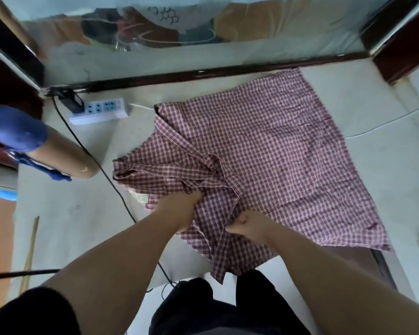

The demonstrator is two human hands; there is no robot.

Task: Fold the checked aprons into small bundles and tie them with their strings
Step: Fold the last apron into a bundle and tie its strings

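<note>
A red and white checked apron (276, 146) lies spread on the pale floor, its far part flat and its near left part rumpled. Its fabric strings (203, 163) lie tangled across the middle, one looped. My left hand (182, 213) grips a bunch of the cloth at the apron's near left side, fingers buried in the folds. My right hand (246, 226) is curled into a fist round a string or fold at the near edge. Part of the apron hangs down toward my legs.
A white power strip (99, 111) with a black plug lies at the far left, its black cable (107, 175) running past the apron's left side. A brown cylinder with a blue cover (34, 146) lies left. A white cord (385, 123) crosses right. A mirror panel (203, 32) stands behind.
</note>
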